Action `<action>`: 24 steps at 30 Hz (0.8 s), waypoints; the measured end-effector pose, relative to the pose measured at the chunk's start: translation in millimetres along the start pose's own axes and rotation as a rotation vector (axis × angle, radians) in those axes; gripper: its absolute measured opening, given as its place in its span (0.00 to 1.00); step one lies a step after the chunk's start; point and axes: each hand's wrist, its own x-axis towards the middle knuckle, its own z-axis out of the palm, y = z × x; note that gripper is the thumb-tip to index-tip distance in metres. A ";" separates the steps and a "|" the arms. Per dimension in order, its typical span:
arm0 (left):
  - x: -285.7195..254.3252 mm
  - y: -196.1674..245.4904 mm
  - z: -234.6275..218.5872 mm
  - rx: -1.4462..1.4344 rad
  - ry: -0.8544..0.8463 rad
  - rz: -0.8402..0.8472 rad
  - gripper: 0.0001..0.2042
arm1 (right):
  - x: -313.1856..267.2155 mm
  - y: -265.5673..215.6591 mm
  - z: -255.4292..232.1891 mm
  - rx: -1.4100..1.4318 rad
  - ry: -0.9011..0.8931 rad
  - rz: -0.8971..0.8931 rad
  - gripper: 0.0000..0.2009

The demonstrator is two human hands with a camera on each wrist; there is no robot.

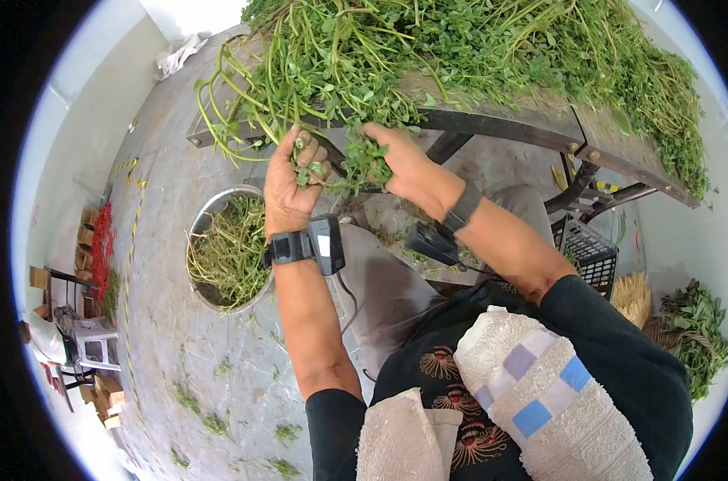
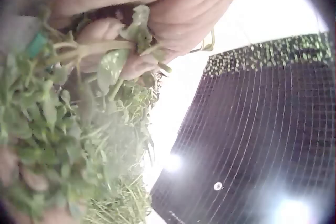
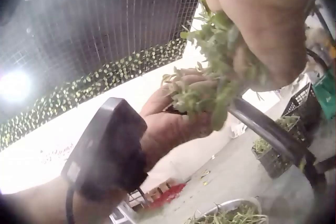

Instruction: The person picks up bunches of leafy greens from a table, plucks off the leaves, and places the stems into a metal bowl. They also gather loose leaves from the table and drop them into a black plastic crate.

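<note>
In the head view my left hand (image 1: 288, 180) curls its fingers round cut green stems (image 1: 304, 144) at the table's front edge. The left wrist view shows a pale stem (image 2: 100, 49) with a few leaves between those fingers. Close beside it, my right hand (image 1: 412, 168) grips a bunch of leafy sprigs (image 1: 366, 160), its leaves poking out toward the left hand. That same bunch (image 3: 220, 40) hangs from the right hand in the right wrist view, overlapping the left hand's fingers. A large heap of leafy greens (image 1: 476, 48) covers the table just beyond both hands.
The wooden table (image 1: 500, 116) has dark metal legs below its edge. A round metal tub (image 1: 200, 293) of stems stands on the floor at left. Black crates (image 1: 596, 252) are on the right. Scattered sprigs (image 1: 216, 425) lie across the grey floor.
</note>
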 end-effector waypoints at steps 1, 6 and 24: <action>0.3 1.4 3.0 -0.003 0.002 0.002 0.11 | -5.1 -3.0 -6.1 0.028 -0.123 0.007 0.05; -3.3 1.6 9.3 0.151 0.135 0.004 0.11 | -31.2 -8.7 -12.4 -0.273 -0.189 -0.031 0.09; -6.6 -9.1 23.1 0.187 0.340 0.036 0.11 | -10.2 14.8 -21.5 -0.227 0.002 0.033 0.11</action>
